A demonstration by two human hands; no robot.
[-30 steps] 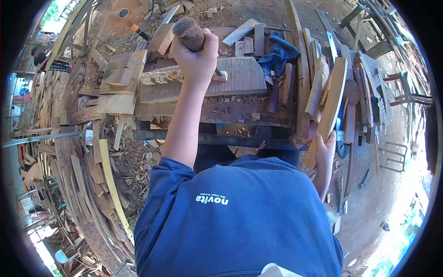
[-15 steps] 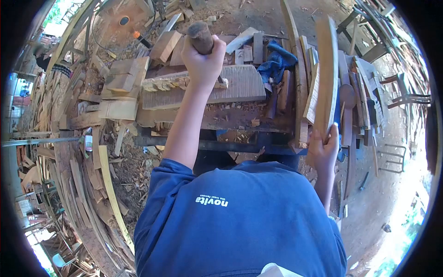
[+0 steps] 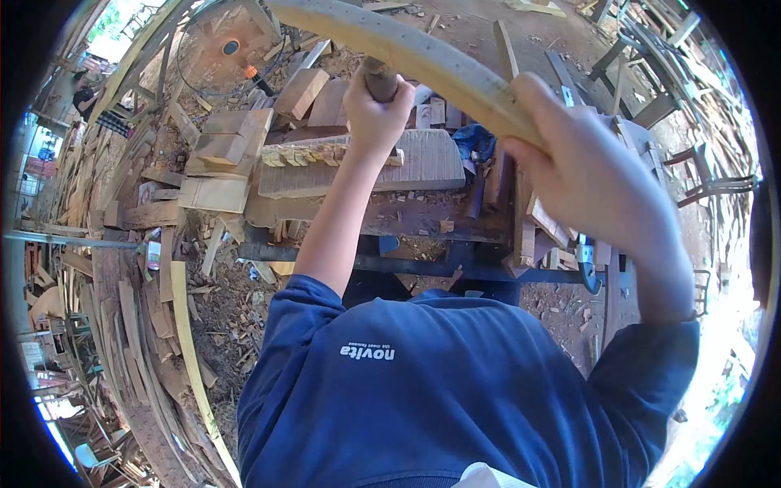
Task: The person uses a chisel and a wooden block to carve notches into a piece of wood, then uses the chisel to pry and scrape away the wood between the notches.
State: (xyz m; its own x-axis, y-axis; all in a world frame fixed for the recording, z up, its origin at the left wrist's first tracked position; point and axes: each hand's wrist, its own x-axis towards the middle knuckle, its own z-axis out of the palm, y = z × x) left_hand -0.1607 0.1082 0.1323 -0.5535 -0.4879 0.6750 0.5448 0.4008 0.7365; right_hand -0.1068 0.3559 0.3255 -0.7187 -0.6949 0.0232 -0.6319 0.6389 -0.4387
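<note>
My left hand (image 3: 376, 114) is closed round the brown wooden handle (image 3: 380, 80) of what looks like a chisel, held upright; its lower end is hidden behind my hand and forearm. Below lies a pale strip of wood with a row of notches (image 3: 305, 154), resting on a thick rough-grained board (image 3: 427, 159). My right hand (image 3: 569, 154) is raised close to the camera and grips one end of a long, flat wooden bat (image 3: 423, 61). The bat slants over to the upper left and overlaps the top of the chisel handle in this view.
Wood blocks (image 3: 224, 146) stand left of the board, and a blue cloth (image 3: 472, 142) lies at its right end. A blue-handled saw (image 3: 586, 264) is at the right. An orange-and-black tool (image 3: 257, 80) lies beyond. Long planks (image 3: 191, 342) fill the left. Another person (image 3: 85, 102) is far left.
My right hand has swung up and inward with the bat, from upright at the right to slanting across above my left hand. My left hand still grips the handle, slightly further right.
</note>
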